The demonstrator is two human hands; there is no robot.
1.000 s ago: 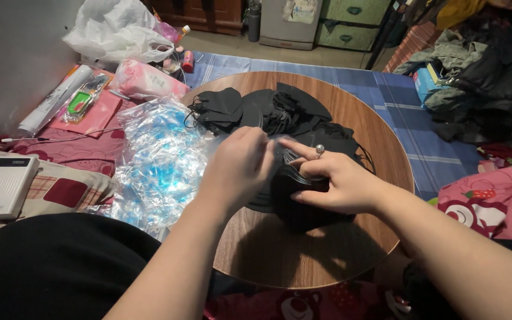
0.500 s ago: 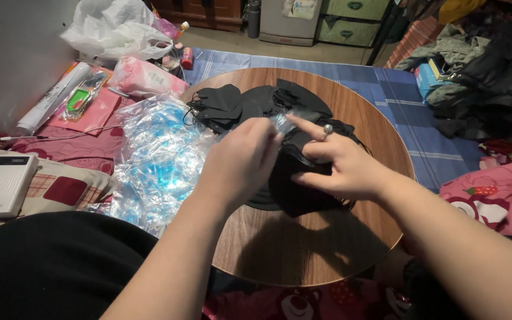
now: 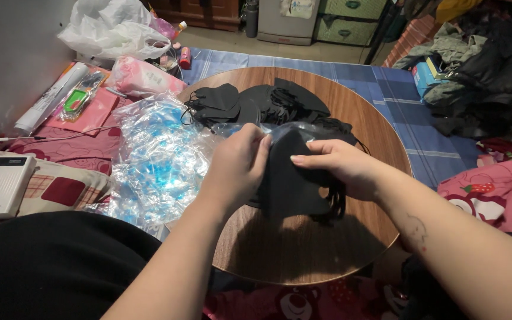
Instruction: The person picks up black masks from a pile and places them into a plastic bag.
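Note:
Over a round wooden table (image 3: 362,112), both my hands hold a stack of black face masks (image 3: 294,184) partly inside a clear plastic sleeve (image 3: 294,128). My left hand (image 3: 235,169) grips the left edge of the sleeve and masks. On the right side, my right hand (image 3: 342,166) pinches the same stack, fingers pointing left. More loose black masks (image 3: 250,102) lie piled at the table's far side.
A heap of clear and blue plastic sleeves (image 3: 155,160) lies left of the table. A white power bank (image 3: 1,186) rests at far left. A white plastic bag (image 3: 111,29), a pink packet (image 3: 140,76) and piled clothes (image 3: 481,71) surround the table.
Both hands have lifted the mask stack toward me. The clear sleeve now covers the top of the masks, and my right hand has turned palm down over them.

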